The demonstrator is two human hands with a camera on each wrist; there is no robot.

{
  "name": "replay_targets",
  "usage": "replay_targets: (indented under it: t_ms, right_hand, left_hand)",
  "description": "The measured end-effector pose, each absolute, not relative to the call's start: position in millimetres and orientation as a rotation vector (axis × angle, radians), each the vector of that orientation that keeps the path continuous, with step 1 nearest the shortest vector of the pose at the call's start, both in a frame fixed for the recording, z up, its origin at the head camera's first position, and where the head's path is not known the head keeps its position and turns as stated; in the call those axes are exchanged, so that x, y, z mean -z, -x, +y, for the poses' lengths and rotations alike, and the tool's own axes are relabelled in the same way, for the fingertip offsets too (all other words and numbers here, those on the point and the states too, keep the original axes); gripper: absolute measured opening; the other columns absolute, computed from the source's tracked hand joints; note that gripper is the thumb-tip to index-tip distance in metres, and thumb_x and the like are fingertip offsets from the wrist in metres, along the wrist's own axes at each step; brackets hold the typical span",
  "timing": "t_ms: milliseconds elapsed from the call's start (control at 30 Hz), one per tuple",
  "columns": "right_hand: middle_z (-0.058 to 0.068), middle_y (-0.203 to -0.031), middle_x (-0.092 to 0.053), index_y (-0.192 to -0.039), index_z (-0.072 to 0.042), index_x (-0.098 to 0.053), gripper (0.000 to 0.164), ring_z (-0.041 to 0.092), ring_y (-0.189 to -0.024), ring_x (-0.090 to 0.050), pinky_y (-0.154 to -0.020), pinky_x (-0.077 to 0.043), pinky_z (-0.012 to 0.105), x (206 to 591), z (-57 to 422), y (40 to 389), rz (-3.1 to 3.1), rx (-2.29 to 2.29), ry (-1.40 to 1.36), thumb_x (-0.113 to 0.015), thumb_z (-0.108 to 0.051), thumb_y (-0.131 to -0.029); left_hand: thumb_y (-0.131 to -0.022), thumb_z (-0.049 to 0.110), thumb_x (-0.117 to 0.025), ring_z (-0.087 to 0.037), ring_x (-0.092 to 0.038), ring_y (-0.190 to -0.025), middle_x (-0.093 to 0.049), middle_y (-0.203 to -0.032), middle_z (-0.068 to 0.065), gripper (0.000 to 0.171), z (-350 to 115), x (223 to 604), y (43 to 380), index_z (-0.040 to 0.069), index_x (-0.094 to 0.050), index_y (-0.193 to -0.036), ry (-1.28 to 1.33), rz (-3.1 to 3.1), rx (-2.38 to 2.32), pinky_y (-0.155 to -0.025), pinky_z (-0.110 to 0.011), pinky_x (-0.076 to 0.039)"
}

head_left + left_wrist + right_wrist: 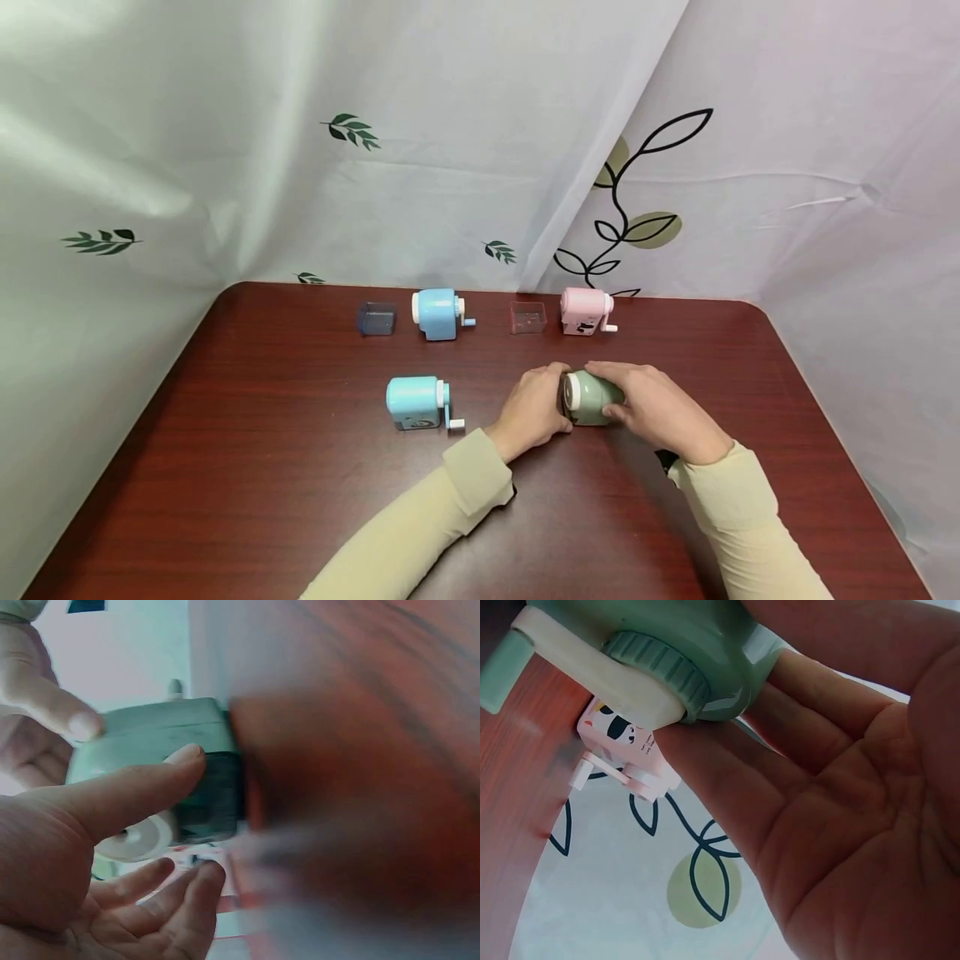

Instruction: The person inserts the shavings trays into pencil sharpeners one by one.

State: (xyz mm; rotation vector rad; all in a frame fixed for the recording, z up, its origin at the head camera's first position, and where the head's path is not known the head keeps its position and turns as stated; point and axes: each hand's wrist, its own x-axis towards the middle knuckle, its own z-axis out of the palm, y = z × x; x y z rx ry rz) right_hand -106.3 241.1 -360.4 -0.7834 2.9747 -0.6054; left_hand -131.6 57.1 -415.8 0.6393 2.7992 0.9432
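A green crank pencil sharpener (596,398) is between both hands over the right half of the table. My right hand (652,404) grips its body from the right, thumb on the near side and fingers on the far side. The white crank (607,671) with its green knob points away from the palm in the right wrist view. My left hand (531,410) is at the sharpener's left face, below the white pencil-hole ring (139,838). Its thumb and fingers pinch the dark see-through shavings drawer (214,806) at the sharpener's base.
A teal sharpener (416,402) stands left of the hands. Along the back edge are a dark blue clear drawer (377,319), a blue sharpener (437,314), a red clear drawer (528,318) and a pink sharpener (581,312). A white patterned curtain (450,167) hangs behind the table.
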Motion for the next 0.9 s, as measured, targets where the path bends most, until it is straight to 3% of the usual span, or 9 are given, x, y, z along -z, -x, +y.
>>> replay_targets:
  t_ms: [267, 533, 667, 900]
  right_hand:
    - [0.016, -0.123, -0.068, -0.13, 0.003, -0.062, 0.06, 0.034, -0.109, -0.066, -0.094, -0.051, 0.052, 361.6, 242.3, 106.1, 2.979, 0.608, 0.785, -0.083, 0.004, -0.074]
    - [0.018, -0.138, -0.058, -0.141, 0.003, -0.054, 0.071, 0.036, -0.127, -0.054, -0.106, -0.042, 0.053, 351.1, 235.9, 112.5, 2.955, 0.581, 0.833, -0.086, -0.015, -0.08]
    - [0.017, -0.143, -0.054, -0.143, 0.001, -0.051, 0.069, 0.037, -0.133, -0.048, -0.11, -0.038, 0.053, 336.6, 226.8, 118.4, 2.962, 0.551, 0.85, -0.082, -0.017, -0.084]
    - [0.019, -0.143, -0.053, -0.147, -0.001, -0.046, 0.071, 0.035, -0.132, -0.049, -0.108, -0.041, 0.05, 309.7, 193.3, 131.7, 2.997, 0.477, 0.88, -0.079, -0.02, -0.088]
  left_hand:
    - [-0.073, 0.017, -0.092, -0.026, -0.055, -0.121, -0.06, -0.135, -0.011, 0.079, 40.9, 367.7, 119.1, 0.003, -0.054, -0.141, -0.782, 2.879, -0.807, -0.104, -0.032, -0.045]
    - [-0.088, 0.028, -0.08, -0.025, -0.045, -0.133, -0.053, -0.145, -0.009, 0.064, -9.6, 318.0, 113.5, 0.005, -0.054, -0.141, -0.917, 2.91, -0.922, -0.113, -0.036, -0.035]
    - [-0.089, 0.028, -0.079, -0.026, -0.045, -0.134, -0.053, -0.145, -0.009, 0.06, -43.3, 301.0, 123.7, 0.006, -0.056, -0.14, -0.848, 2.971, -1.007, -0.114, -0.04, -0.034]
    - [-0.088, 0.024, -0.08, -0.032, -0.045, -0.133, -0.055, -0.142, -0.012, 0.06, -101.2, 288.5, 146.6, 0.004, -0.056, -0.14, -0.699, 3.079, -1.025, -0.112, -0.049, -0.034]
